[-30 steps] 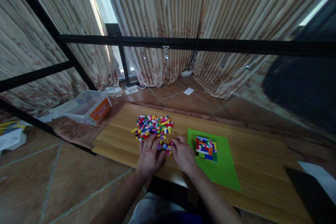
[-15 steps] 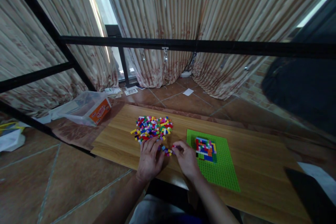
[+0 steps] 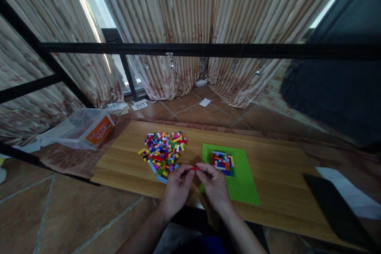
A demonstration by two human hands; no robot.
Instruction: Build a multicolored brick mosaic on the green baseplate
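A heap of small coloured bricks [image 3: 162, 150] lies on the wooden table [image 3: 276, 166]. To its right is a green baseplate [image 3: 241, 184] with a flat patch of mixed-colour bricks [image 3: 222, 162] built on it. My left hand [image 3: 177, 190] and my right hand [image 3: 214, 184] meet at the near table edge, between heap and plate. Their fingertips pinch a small red brick [image 3: 194, 168] from both sides. Both hands are closed in a pinch.
A clear plastic box with an orange label [image 3: 86, 129] sits on the floor to the left. A black metal frame bar [image 3: 208, 50] crosses above the table, curtains behind it. A dark flat object [image 3: 333, 206] lies on the table's right end. Papers litter the tiled floor.
Both hands have lifted off the bricks by the heap and drawn back toward me. They now hold a red brick between their fingertips. The camera view shifted.
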